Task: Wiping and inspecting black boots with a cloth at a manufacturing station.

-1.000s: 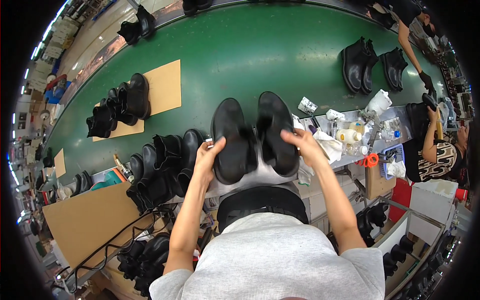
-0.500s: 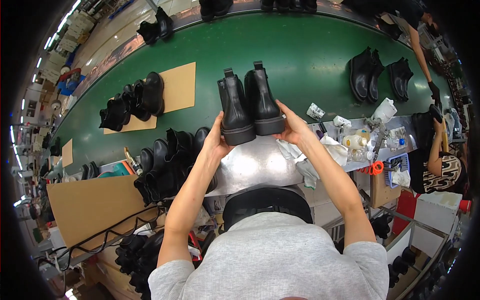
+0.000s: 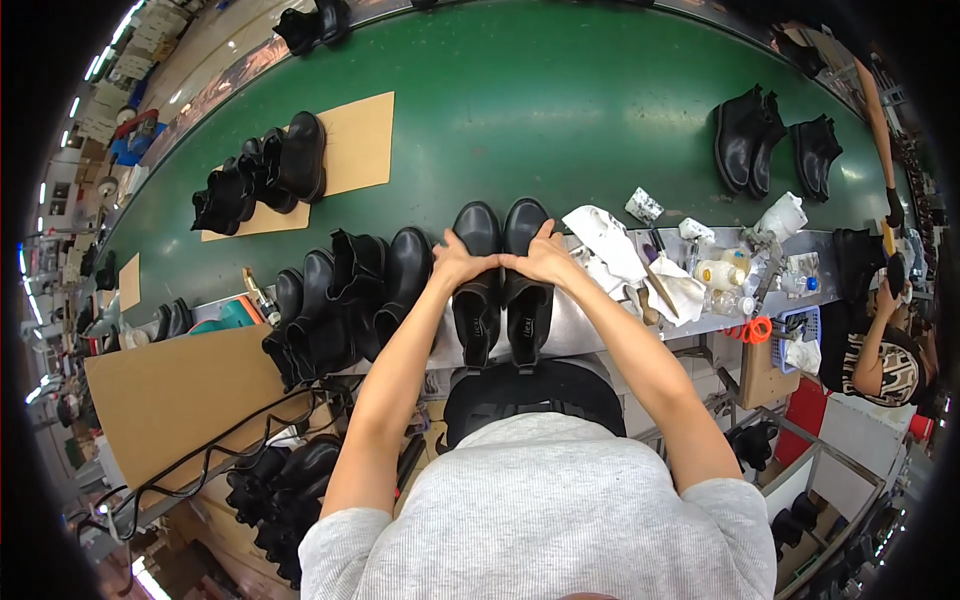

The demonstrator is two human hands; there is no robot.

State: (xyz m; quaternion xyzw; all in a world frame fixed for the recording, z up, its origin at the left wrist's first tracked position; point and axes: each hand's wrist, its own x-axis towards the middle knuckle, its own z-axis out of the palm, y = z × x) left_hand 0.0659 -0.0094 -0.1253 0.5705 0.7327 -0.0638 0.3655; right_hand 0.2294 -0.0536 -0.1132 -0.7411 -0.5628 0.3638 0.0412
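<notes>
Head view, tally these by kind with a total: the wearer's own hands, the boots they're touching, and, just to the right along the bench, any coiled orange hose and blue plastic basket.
Wearer's hands: 2
Black ankle boots under them: 2
Coiled orange hose: 1
Blue plastic basket: 1
Total: 6

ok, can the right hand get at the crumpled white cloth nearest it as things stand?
Likely yes: the crumpled white cloth lies just right of the right hand, with nothing seen between. The hand is on a black, round-toed ankle boot, so it'd probably need to come off first.
</notes>
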